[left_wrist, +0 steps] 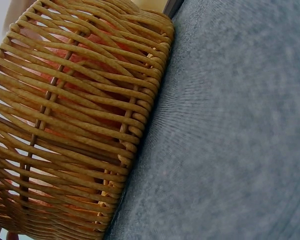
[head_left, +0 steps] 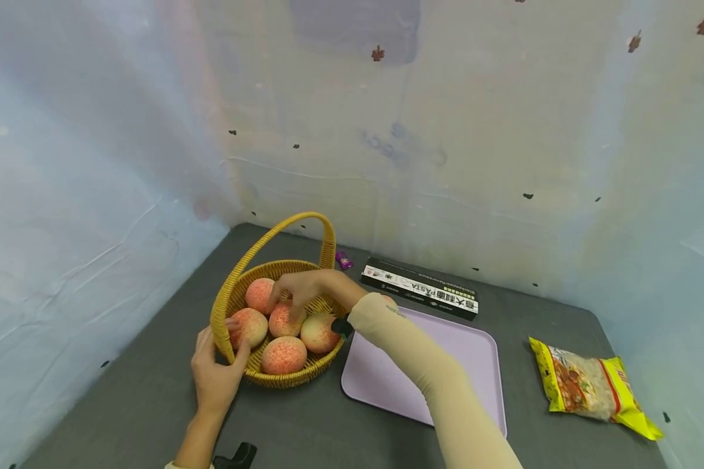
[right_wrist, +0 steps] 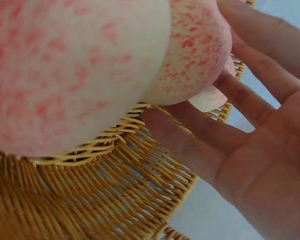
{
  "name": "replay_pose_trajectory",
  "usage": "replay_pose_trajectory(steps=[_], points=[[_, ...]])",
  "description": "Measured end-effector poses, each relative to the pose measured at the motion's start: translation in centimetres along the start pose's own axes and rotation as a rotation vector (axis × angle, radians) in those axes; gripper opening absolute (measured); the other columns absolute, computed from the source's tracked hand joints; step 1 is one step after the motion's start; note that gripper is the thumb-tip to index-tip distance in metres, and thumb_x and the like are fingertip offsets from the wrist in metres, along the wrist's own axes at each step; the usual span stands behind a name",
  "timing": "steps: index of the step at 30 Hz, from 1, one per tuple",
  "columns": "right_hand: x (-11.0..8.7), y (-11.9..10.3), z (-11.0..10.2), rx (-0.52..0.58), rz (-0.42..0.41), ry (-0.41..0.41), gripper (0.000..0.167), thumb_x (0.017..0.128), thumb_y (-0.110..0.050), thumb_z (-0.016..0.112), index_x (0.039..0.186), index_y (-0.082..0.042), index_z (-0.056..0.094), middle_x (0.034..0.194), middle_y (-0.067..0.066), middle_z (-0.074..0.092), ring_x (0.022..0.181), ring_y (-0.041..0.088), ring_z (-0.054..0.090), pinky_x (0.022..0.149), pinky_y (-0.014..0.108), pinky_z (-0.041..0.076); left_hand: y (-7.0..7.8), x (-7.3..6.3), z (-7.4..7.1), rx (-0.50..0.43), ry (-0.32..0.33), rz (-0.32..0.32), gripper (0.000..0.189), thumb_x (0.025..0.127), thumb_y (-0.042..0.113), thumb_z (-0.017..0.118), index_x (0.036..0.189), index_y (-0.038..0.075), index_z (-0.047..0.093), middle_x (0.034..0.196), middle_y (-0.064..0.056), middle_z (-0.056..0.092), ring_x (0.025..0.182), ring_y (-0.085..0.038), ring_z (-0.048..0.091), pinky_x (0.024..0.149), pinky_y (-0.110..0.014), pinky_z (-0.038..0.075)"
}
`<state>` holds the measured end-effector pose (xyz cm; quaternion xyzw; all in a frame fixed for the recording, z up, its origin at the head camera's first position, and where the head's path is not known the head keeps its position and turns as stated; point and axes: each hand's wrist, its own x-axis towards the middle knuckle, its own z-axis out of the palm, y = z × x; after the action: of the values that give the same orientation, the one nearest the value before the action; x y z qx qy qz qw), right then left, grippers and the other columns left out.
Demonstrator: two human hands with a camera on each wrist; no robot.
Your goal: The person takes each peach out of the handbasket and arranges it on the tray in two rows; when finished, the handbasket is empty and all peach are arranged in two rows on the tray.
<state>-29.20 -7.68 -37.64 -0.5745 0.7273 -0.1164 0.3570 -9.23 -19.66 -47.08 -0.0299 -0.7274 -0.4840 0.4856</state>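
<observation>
A yellow woven basket [head_left: 290, 378] with a tall arched handle holds several pink-speckled peaches [head_left: 284, 355]. My left hand [head_left: 216, 374] grips the basket's left rim at the foot of the handle. The basket's woven side [left_wrist: 85, 115] fills much of the left wrist view, where little of the left hand shows. Reaching in from the right, my right hand [head_left: 302, 286] has its fingers round the middle peach [head_left: 283, 320]. In the right wrist view, the fingers of the right hand [right_wrist: 260, 125] lie against a speckled peach [right_wrist: 195, 55], behind a nearer peach [right_wrist: 75, 70].
Right of the basket lies a lilac tray [head_left: 381, 384], partly under my right sleeve, with part of a peach [head_left: 390, 300] showing behind the sleeve. Behind are a black pasta box [head_left: 419, 286] and a small purple packet [head_left: 343, 260]. A yellow noodle bag [head_left: 589, 384] lies far right.
</observation>
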Motion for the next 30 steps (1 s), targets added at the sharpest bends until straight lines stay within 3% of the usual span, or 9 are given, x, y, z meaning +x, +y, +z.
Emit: replay_pose_trajectory(steps=[7, 14, 17, 24, 30], points=[[0.1, -0.2, 0.3, -0.074, 0.013, -0.026, 0.05, 0.087, 0.002, 0.074, 0.135, -0.003, 0.061, 0.139, 0.009, 0.057, 0.132, 0.02, 0.047, 0.108, 0.032, 0.04, 0.2, -0.1, 0.2, -0.012, -0.012, 0.004, 0.035, 0.068, -0.025, 0.071, 0.1, -0.013, 0.066, 0.103, -0.033, 0.063, 0.107, -0.046, 0.049, 0.102, -0.022, 0.035], [0.5, -0.8, 1.8, -0.242, -0.026, -0.004, 0.055, 0.081, -0.008, 0.08, 0.133, -0.009, 0.063, 0.128, 0.007, 0.051, 0.107, 0.014, 0.047, 0.092, 0.018, 0.04, -0.1, 0.0, 0.1, -0.026, 0.005, 0.009, 0.035, 0.067, -0.027, 0.069, 0.1, -0.014, 0.066, 0.099, -0.033, 0.062, 0.107, -0.041, 0.05, 0.101, -0.022, 0.036], [0.6, -1.1, 2.1, -0.296, -0.01, 0.028, 0.052, 0.081, -0.01, 0.081, 0.13, -0.01, 0.064, 0.126, 0.005, 0.05, 0.104, 0.012, 0.048, 0.09, 0.017, 0.04, 0.0, 0.2, 0.0, -0.023, 0.007, 0.011, 0.035, 0.067, -0.027, 0.069, 0.099, -0.015, 0.066, 0.098, -0.033, 0.061, 0.107, -0.041, 0.05, 0.1, -0.022, 0.036], [0.4, -1.4, 2.3, -0.346, -0.008, 0.062, 0.048, 0.08, -0.011, 0.083, 0.125, -0.012, 0.067, 0.125, 0.002, 0.053, 0.104, 0.012, 0.049, 0.09, 0.017, 0.042, 0.2, 0.1, -0.1, -0.008, 0.005, 0.006, 0.034, 0.067, -0.026, 0.07, 0.099, -0.014, 0.066, 0.098, -0.032, 0.062, 0.105, -0.04, 0.05, 0.1, -0.021, 0.036], [0.1, -1.3, 1.6, -0.292, -0.026, 0.07, 0.052, 0.08, -0.012, 0.083, 0.129, -0.011, 0.065, 0.126, 0.004, 0.053, 0.108, 0.012, 0.049, 0.093, 0.018, 0.041, 0.1, 0.2, -0.1, -0.015, 0.007, 0.016, 0.035, 0.066, -0.026, 0.07, 0.099, -0.014, 0.066, 0.097, -0.032, 0.062, 0.105, -0.039, 0.051, 0.1, -0.021, 0.036]])
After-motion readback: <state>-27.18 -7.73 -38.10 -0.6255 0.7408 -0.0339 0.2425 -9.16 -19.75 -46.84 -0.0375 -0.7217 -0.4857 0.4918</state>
